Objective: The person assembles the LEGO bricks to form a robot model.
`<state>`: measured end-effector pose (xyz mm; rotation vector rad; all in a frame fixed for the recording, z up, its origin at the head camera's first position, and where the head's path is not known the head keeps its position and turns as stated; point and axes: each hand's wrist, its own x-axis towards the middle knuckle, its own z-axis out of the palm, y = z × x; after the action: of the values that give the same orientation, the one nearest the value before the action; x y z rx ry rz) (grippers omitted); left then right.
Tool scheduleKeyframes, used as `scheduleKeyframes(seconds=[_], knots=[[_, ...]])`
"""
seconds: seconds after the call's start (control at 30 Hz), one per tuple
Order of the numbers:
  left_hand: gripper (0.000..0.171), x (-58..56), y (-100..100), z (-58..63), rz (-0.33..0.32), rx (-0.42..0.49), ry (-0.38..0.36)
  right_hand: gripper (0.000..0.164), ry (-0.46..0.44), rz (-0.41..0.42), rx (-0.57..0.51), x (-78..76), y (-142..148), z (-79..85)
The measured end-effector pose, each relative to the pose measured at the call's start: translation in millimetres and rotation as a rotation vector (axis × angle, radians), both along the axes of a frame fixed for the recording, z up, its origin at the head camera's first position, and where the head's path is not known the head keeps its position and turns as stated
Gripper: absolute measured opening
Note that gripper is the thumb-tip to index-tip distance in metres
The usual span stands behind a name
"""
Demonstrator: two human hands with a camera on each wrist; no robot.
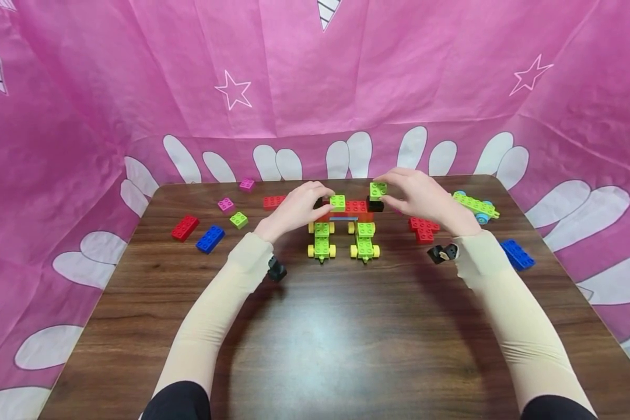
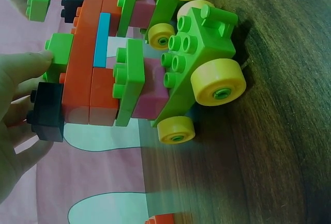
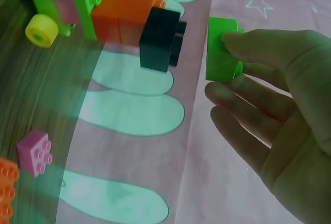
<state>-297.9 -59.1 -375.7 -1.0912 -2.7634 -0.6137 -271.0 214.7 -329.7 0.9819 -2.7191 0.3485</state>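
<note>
My left hand pinches a lime-green brick that sits on the red bricks along the top of a built model. Right beside those fingers is a black brick at the model's left end. Another lime-green brick is held between the thumb and fingers of my right hand, raised just above the black brick at the right end. Two green wheeled bases with yellow wheels carry the model, with pink bricks and green bricks between.
Left on the wooden table lie a red brick, a blue brick, a small green brick and pink bricks. To the right are red bricks, a green base with blue wheels and blue bricks.
</note>
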Motion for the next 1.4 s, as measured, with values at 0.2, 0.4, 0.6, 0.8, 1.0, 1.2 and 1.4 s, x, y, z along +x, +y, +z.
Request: scheduleKeyframes(seconds=[0.2,0.4,0.6,0.8,1.0,1.2,1.4], knots=[[0.036,0.2,0.0,-0.5,-0.002,0.000,0.008,0.037,-0.021,0.017,0.001,-1.5,-13.1,-3.0],[0.036,0.5,1.4,0.6,-0.001,-0.009,0.011,0.034,-0.028,0.039,0.008,-8.1,-20.5,-12.7],[0.036,0.6,1.0,0.1,-0.004,-0.016,0.017,0.032,-0.044,0.048,-0.002,-13.8,-26.3,-22.7],[0.035,0.3,0.6,-0.6,-0.002,-0.013,0.021,0.031,-0.055,0.046,-0.004,-16.9,-30.6,-29.4],[0.036,-0.2,0.8,-1.0,0.003,-0.022,0.010,0.032,-0.055,0.045,-0.018,-18.3,-31.9,-32.6],[0.037,-0.8,0.8,-1.2,0.008,-0.031,0.007,0.033,-0.068,0.047,-0.026,-20.0,-33.3,-35.6],[0.037,-0.3,0.6,-0.5,0.010,-0.032,0.004,0.033,-0.073,0.048,-0.014,-21.6,-34.2,-36.7]])
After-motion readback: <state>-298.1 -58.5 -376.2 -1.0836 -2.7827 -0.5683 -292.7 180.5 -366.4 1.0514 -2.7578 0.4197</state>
